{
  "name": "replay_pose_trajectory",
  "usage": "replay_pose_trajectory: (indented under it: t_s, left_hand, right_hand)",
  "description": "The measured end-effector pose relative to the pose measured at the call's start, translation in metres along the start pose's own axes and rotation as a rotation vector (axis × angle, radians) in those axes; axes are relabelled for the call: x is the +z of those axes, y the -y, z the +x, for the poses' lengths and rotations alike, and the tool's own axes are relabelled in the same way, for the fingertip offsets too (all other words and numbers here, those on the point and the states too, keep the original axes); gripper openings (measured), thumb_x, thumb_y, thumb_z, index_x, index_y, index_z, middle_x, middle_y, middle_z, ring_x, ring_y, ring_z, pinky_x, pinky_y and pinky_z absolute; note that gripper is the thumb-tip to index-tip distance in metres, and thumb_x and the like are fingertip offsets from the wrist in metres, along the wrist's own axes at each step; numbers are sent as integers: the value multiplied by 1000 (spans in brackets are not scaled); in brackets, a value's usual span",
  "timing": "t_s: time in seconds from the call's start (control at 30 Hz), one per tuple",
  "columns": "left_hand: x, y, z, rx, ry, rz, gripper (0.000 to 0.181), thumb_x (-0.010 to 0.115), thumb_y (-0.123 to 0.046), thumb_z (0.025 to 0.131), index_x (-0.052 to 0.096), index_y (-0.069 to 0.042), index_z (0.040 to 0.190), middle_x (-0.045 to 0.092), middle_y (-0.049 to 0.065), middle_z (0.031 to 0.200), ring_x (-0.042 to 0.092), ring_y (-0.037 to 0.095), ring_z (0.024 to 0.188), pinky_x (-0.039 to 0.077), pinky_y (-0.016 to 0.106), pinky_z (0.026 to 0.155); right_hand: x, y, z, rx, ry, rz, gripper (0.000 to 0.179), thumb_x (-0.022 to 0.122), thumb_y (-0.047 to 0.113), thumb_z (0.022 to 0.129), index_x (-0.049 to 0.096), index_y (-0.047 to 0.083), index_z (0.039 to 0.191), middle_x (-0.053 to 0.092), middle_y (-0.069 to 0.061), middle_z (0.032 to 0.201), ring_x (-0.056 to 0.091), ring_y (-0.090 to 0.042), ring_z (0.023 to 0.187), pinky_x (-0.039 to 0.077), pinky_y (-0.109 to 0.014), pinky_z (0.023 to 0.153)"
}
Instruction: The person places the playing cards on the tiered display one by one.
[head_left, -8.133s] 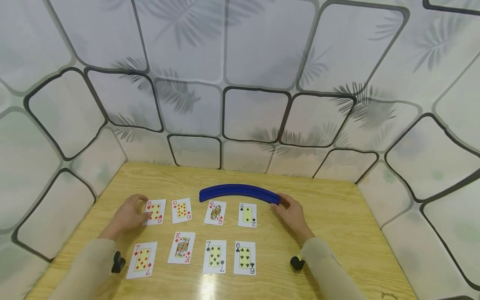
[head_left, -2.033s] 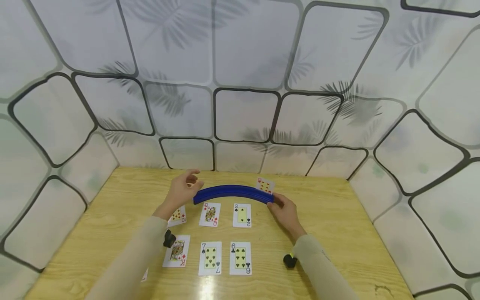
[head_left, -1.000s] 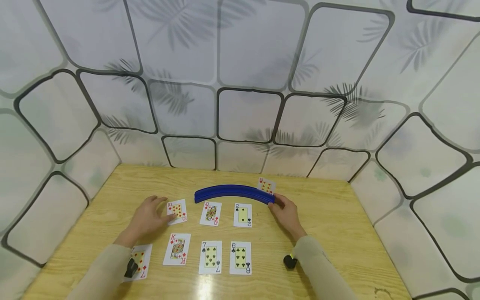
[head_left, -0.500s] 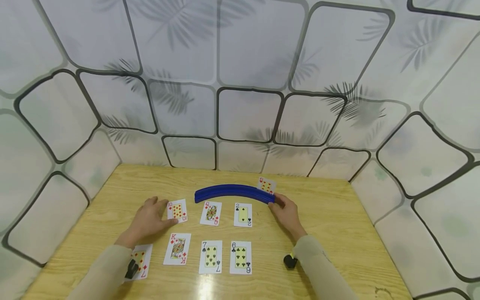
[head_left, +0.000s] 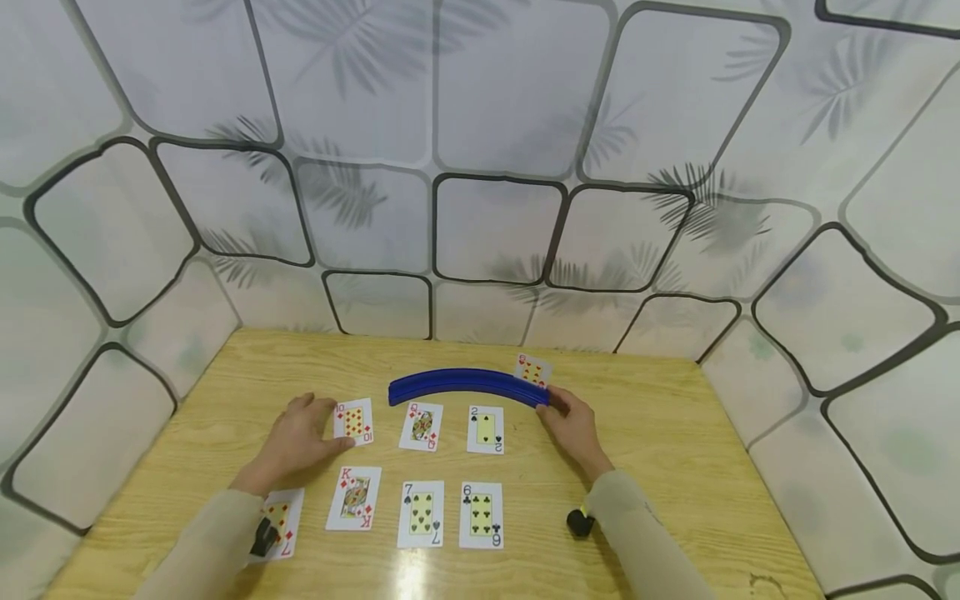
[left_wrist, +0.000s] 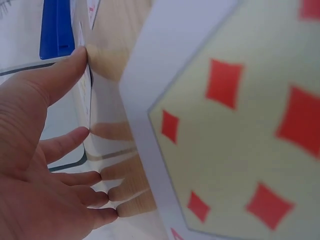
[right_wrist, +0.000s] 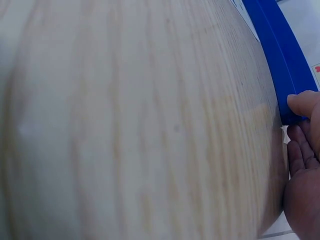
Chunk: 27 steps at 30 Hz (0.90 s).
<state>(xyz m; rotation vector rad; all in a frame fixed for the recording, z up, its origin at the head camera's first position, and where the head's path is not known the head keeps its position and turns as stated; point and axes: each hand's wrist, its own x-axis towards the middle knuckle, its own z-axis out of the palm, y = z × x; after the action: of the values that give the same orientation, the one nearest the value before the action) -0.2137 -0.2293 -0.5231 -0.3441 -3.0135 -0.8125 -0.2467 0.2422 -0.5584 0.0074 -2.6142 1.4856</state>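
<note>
My left hand [head_left: 300, 437] is at the ten of diamonds card [head_left: 354, 422], which lies face up on the wooden table. Its thumb touches the lower edge and its index finger the upper left corner, pinching the card between them; in the left wrist view the other fingertips rest on the tabletop. My right hand [head_left: 573, 423] grips the right end of a curved blue card holder [head_left: 457, 381], thumb on top and fingers at its end. The six of hearts [head_left: 532, 370] stands tilted in the holder's slot near that hand.
Face up lie the queen of diamonds [head_left: 422, 427], two of spades [head_left: 486, 430], king of diamonds [head_left: 354, 498], seven of spades [head_left: 421, 514] and six of clubs [head_left: 482, 515]. The left sleeve partly covers the seven of diamonds [head_left: 281, 525]. Patterned walls [head_left: 495, 225] enclose the table.
The six of hearts has gone from the table's left into the holder. My left hand then came back from the holder to the ten of diamonds. The right hand keeps its hold.
</note>
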Motion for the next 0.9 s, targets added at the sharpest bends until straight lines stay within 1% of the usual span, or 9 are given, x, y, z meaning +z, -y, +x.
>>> replay_pose_trajectory:
  t_s: [0.17,0.43,0.67,0.9]
  left_hand:
    - [-1,-1,1,-3,5,9,81,88,-43,85,56,7,141,41,47,149,35,67,141,30,85,110]
    - [-3,-6,3,-23,36,35,78,85,-37,87,54,7,142,40,46,150,34,68,141,31,86,108]
    - [-4,-9,3,-50,56,24,80,85,-38,88,51,7,145,35,48,153,31,70,142,28,86,110]
    - [-4,-8,4,-48,56,14,80,85,-36,88,51,7,145,34,49,153,29,72,141,26,87,110]
  right_hand:
    - [0,1,0,-1,1,-2,50,74,12,99,59,-4,144,69,-26,135,66,-40,126,53,-54,110]
    - [-1,2,-1,-2,4,3,50,74,11,99,59,-4,145,67,-26,138,65,-41,128,52,-54,112]
    - [-1,3,-2,1,3,3,50,73,11,99,58,-4,145,67,-26,138,64,-41,129,52,-54,112]
    - [-1,4,-2,7,2,10,51,73,12,99,58,-4,145,66,-26,139,64,-41,130,51,-54,113]
